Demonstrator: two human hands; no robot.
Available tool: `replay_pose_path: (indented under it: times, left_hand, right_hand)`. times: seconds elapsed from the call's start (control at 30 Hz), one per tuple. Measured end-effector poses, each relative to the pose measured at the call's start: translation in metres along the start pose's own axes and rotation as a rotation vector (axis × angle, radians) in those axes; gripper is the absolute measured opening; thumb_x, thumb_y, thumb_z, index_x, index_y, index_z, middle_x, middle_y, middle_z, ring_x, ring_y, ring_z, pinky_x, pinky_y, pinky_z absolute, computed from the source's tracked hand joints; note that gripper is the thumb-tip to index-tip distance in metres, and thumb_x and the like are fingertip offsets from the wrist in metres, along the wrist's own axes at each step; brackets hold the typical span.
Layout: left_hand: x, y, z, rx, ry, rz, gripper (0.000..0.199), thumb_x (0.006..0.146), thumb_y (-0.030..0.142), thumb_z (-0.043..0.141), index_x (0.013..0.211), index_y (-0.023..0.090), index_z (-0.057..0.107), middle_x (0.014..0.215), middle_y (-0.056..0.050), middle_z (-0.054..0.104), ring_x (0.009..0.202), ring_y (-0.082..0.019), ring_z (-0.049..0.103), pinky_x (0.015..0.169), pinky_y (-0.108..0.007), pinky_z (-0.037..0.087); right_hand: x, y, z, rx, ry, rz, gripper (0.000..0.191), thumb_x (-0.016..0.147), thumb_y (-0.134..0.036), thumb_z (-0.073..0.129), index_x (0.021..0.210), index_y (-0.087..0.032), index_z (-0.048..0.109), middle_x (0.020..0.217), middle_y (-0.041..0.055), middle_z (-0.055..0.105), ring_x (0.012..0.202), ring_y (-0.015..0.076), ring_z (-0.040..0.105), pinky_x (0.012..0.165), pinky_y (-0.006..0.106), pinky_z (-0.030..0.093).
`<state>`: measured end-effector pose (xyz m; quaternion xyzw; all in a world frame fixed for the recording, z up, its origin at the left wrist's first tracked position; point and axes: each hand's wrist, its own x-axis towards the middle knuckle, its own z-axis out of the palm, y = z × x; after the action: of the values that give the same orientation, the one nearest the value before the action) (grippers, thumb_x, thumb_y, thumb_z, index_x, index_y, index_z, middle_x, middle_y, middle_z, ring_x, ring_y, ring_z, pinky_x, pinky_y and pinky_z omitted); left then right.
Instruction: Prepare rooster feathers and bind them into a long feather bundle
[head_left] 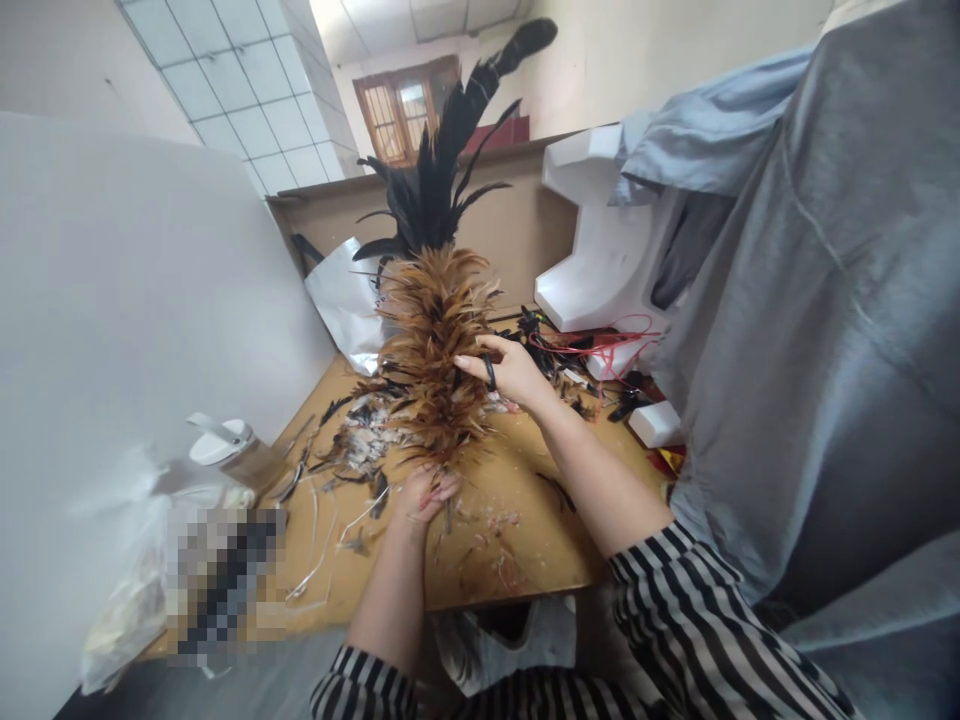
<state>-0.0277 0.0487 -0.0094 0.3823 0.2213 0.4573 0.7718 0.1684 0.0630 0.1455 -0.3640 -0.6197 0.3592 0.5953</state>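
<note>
Left hand (426,490) low above the near part of the table (547,550), fingers closed round the foot of a feather bundle (439,345), which rises from it, brown below, black above. Right hand (514,372) higher, at the bundle's right side, apart from the left; a black loop (490,373) at its fingers. Bundle's core hidden by plumage; whether the right hand grips it, cannot tell. Left forearm steep; right forearm slants in, thumb pointing left. Beyond, black tips stand before a brown panel (517,235).
</note>
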Motion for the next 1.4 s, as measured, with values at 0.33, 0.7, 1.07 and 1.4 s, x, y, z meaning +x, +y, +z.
replay_pose_path:
  times: [0.33,0.7,1.07,1.4]
  left_hand:
    - [0.0,-0.003,-0.005,0.022,0.047,-0.075,0.05,0.057,0.018,0.07,0.042,0.015,0.023,0.038,0.008,0.019,0.036,-0.002,0.022,0.039,-0.018,0.018]
    - [0.001,-0.002,-0.004,0.031,0.014,-0.04,0.056,0.055,0.027,0.074,0.041,0.016,0.021,0.034,0.008,0.016,0.034,-0.002,0.02,0.039,-0.019,0.015]
    - [-0.002,0.004,0.006,0.023,0.051,0.011,0.051,0.055,0.027,0.076,0.048,0.016,0.027,0.041,0.009,0.017,0.037,-0.002,0.018,0.039,-0.017,0.016]
    - [0.013,0.003,-0.004,0.023,0.089,0.156,0.043,0.063,0.029,0.074,0.054,0.015,0.034,0.047,0.006,0.026,0.041,-0.003,0.026,0.038,-0.014,0.014]
  right_hand:
    - [0.02,-0.017,-0.016,-0.023,0.025,0.042,0.052,0.061,-0.05,0.068,0.098,-0.014,0.063,0.08,0.0024,0.064,0.074,0.0137,0.056,0.071,0.026,0.045]
    - [0.048,-0.028,-0.031,-0.03,0.056,0.079,0.051,0.061,-0.058,0.066,0.088,-0.015,0.062,0.074,0.0017,0.059,0.066,0.011,0.053,0.055,0.021,0.045]
    - [0.032,0.001,-0.055,-0.247,0.083,0.08,0.057,0.063,-0.054,0.066,0.102,-0.013,0.061,0.077,0.0034,0.062,0.066,0.0126,0.055,0.056,0.023,0.045]
    - [-0.062,0.056,-0.055,-1.343,-0.35,0.385,0.051,0.06,-0.056,0.065,0.095,-0.019,0.067,0.093,0.0146,0.067,0.089,0.0309,0.061,0.071,0.035,0.043]
